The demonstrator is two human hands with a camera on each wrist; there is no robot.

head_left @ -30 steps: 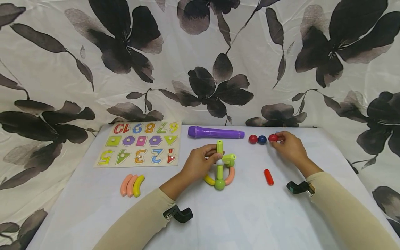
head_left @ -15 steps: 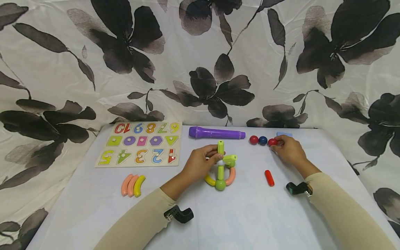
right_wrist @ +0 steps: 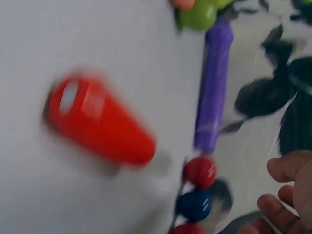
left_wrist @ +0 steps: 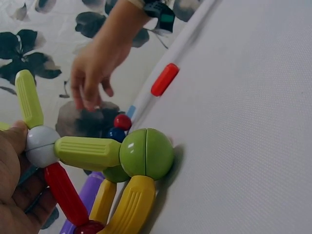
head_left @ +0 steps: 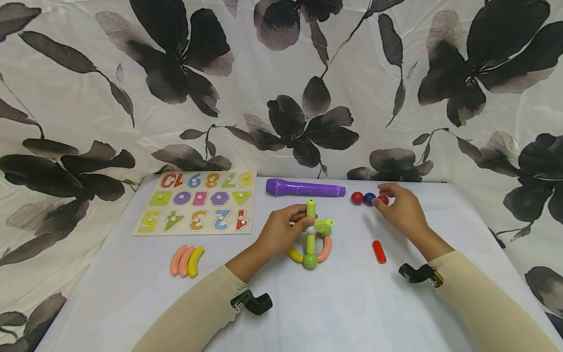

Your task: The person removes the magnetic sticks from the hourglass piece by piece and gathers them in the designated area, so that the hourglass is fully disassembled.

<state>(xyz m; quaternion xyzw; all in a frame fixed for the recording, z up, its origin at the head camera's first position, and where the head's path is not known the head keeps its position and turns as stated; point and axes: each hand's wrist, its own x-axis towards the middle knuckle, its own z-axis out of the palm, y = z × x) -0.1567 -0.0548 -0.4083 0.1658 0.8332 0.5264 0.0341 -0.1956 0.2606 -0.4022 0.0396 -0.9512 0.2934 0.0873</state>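
My left hand (head_left: 278, 229) pinches a magnetic stick-and-ball build near its white ball (left_wrist: 42, 145), just below an upright lime stick (head_left: 311, 208). The build stands on the table, with a green ball (head_left: 310, 261) at its front, a yellow curved stick (left_wrist: 132, 204) and a pink curved stick (head_left: 324, 249) at its base, and a red stick (left_wrist: 66, 194) inside. My right hand (head_left: 405, 211) hovers at the back right, thumb and fingers apart, holding nothing. In the head view it partly covers a red ball (head_left: 384, 199), beside a blue ball (head_left: 369, 199) and another red ball (head_left: 357, 198).
A loose red stick (head_left: 379, 252) lies in front of the balls. Behind the build is a purple tube (head_left: 305, 187). At left are a number puzzle board (head_left: 186, 232) and several curved sticks (head_left: 184, 261). A light blue piece (left_wrist: 130, 111) sits near the balls.
My right hand has let go of the right-hand red ball, which now sits closer to the blue one, and its fingers have spread and lifted. My left hand keeps its hold on the build.
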